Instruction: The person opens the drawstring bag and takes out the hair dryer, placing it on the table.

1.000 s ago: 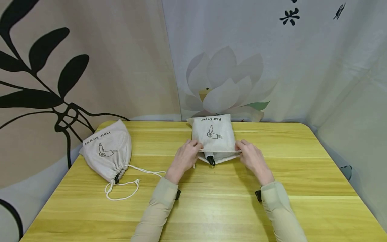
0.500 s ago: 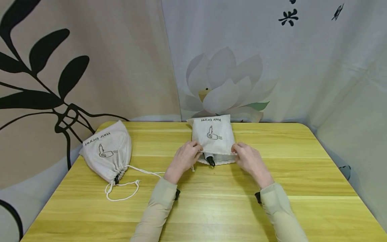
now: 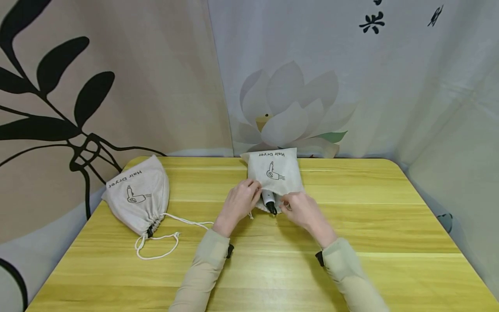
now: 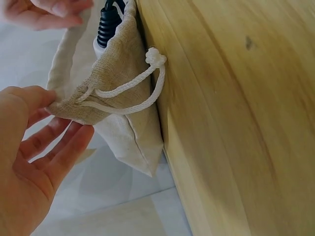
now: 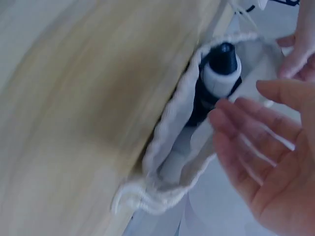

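Note:
A cream drawstring bag (image 3: 292, 173) printed "Hair Dryer" lies at the table's far edge, its mouth towards me. Inside the mouth shows the white handle (image 3: 267, 196) of a hair dryer, with a ribbed black cord sleeve (image 4: 108, 27). With thumb and fingers, my left hand (image 3: 238, 203) pinches the left corner of the bag's mouth, beside a knotted white drawstring (image 4: 125, 109). My right hand (image 3: 306, 211) is over the right part of the mouth. In the right wrist view its fingers (image 5: 246, 152) are loosely extended beside the rim, gripping nothing. The rest of the dryer is hidden.
A second "Hair Dryer" bag (image 3: 146, 182) lies at the table's left edge, its neck gathered. Its white cords (image 3: 157, 257) trail over the wooden table (image 3: 280, 277) towards my left forearm. A printed curtain (image 3: 175, 86) hangs behind the table.
My right hand has let go of the right corner of the bag's mouth and moved left, close to the dryer handle. My left hand has stayed at the left corner.

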Motion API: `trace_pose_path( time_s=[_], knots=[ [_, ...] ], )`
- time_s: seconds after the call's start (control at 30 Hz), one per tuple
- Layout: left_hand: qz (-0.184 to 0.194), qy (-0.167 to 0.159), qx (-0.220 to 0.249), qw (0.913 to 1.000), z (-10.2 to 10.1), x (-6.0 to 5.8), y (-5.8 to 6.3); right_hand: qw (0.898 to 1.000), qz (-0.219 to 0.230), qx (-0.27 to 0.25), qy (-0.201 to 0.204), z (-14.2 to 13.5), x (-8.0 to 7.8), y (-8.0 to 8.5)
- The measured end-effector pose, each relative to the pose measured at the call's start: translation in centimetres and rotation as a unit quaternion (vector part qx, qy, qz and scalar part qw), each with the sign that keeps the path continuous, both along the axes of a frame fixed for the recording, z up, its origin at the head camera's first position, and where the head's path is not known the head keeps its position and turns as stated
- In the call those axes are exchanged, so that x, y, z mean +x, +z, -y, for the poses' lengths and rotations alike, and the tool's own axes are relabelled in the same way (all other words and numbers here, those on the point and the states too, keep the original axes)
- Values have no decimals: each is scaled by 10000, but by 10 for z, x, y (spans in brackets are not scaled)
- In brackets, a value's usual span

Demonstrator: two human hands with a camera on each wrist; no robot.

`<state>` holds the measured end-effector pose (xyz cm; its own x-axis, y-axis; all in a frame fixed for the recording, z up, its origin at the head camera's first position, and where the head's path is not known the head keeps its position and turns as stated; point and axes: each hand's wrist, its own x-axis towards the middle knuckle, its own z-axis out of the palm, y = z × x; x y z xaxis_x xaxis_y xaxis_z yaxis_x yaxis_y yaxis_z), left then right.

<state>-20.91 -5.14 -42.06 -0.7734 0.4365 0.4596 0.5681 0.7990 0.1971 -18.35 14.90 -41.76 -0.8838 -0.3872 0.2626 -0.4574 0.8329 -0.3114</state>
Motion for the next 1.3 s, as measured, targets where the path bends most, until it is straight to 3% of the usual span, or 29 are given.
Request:
trace_pose_path(
  time_s=[0.5,1.3],
  knots=[
    [-374,-102,124,9992,-1,0,-3,9939,437,-172,-996,38,-10,-13],
    [-259,-238,42,9994,1,1,-5,9889,1060,-269,-1001,40,-13,-8]
  ],
)
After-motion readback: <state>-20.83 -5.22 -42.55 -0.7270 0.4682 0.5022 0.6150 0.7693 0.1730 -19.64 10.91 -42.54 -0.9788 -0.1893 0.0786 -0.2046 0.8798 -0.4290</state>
